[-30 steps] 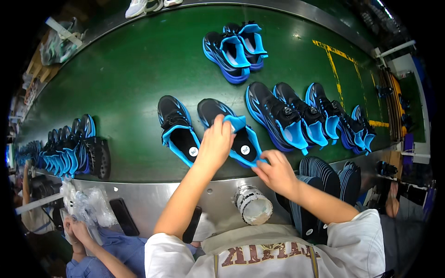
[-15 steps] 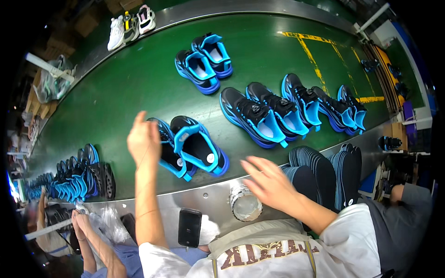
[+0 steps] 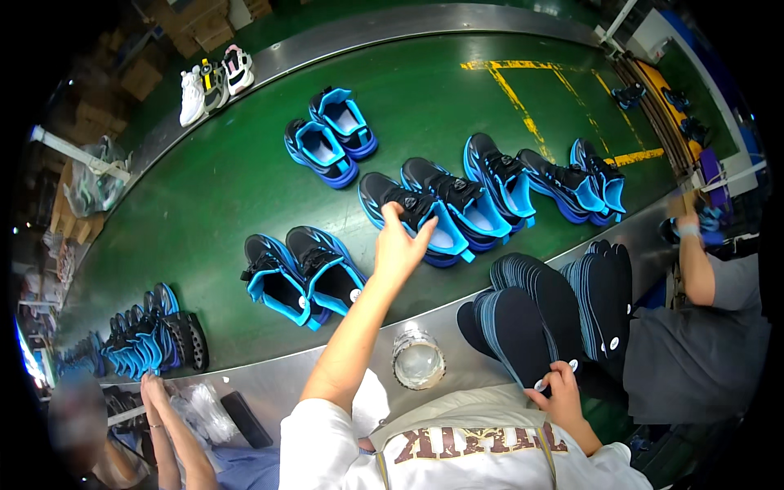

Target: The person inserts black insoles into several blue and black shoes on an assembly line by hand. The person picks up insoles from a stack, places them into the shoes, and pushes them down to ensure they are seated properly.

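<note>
My left hand [image 3: 402,249] reaches over the nearest black and blue sneaker [image 3: 384,189] of the row on the green belt. Its thumb and forefinger are apart at the shoe's opening. I cannot make out a firm grip on the shoe. Low on the right, my right hand [image 3: 562,394] pinches the heel end of a black insole [image 3: 518,327], at the front of a fanned stack. To the left of my left forearm stands a pair of sneakers [image 3: 306,273] with dark insides and round white stickers at the heels.
A glass jar [image 3: 418,359] stands on the metal edge [image 3: 286,367]. Further insole stacks [image 3: 603,298] lie to the right. Another sneaker pair [image 3: 331,139] sits farther back. Co-workers' arms [image 3: 698,265] show at right and left; a shoe row [image 3: 147,331] stands far left.
My left hand has gone right, from beside the left sneaker pair to the row's nearest sneaker. My right hand has left the jar and taken hold of an insole. The view has shifted slightly.
</note>
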Available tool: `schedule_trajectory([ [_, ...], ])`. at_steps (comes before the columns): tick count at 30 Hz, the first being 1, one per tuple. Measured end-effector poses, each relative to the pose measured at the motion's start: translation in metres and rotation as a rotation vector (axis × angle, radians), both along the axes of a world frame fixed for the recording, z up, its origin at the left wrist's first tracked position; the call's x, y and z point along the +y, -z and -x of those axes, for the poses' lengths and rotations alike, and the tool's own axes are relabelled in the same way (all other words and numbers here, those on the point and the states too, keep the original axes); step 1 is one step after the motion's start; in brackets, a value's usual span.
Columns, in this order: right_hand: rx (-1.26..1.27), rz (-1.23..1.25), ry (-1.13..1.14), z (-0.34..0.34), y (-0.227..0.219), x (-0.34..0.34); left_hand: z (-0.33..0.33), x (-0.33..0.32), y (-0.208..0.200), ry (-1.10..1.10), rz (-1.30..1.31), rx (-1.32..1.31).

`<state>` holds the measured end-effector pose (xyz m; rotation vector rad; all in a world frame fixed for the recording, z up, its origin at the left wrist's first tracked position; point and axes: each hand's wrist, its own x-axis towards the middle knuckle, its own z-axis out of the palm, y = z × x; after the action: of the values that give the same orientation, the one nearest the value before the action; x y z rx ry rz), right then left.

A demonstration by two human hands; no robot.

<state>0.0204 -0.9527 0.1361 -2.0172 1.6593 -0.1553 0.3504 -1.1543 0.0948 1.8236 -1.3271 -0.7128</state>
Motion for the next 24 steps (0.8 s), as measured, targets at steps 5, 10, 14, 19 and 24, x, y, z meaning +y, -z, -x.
schedule_trajectory([
  [5,0.217,0.103,-0.199,-0.028,-0.026,-0.034,0.002,-0.013,0.041,0.059,0.185,-0.477],
  [10,0.038,0.079,-0.03,-0.014,-0.02,-0.021,-0.031,-0.043,0.036,0.003,0.027,-0.02],
  [14,-0.272,0.245,-0.107,-0.038,-0.084,-0.086,-0.046,-0.037,0.016,-0.097,-0.29,0.691],
  [19,-0.097,0.635,-0.531,-0.096,-0.064,-0.18,-0.04,-0.028,0.021,-0.068,-0.308,0.713],
  [24,0.081,0.557,-0.755,-0.147,0.009,-0.216,-0.03,-0.024,0.017,-0.02,-0.297,0.677],
])
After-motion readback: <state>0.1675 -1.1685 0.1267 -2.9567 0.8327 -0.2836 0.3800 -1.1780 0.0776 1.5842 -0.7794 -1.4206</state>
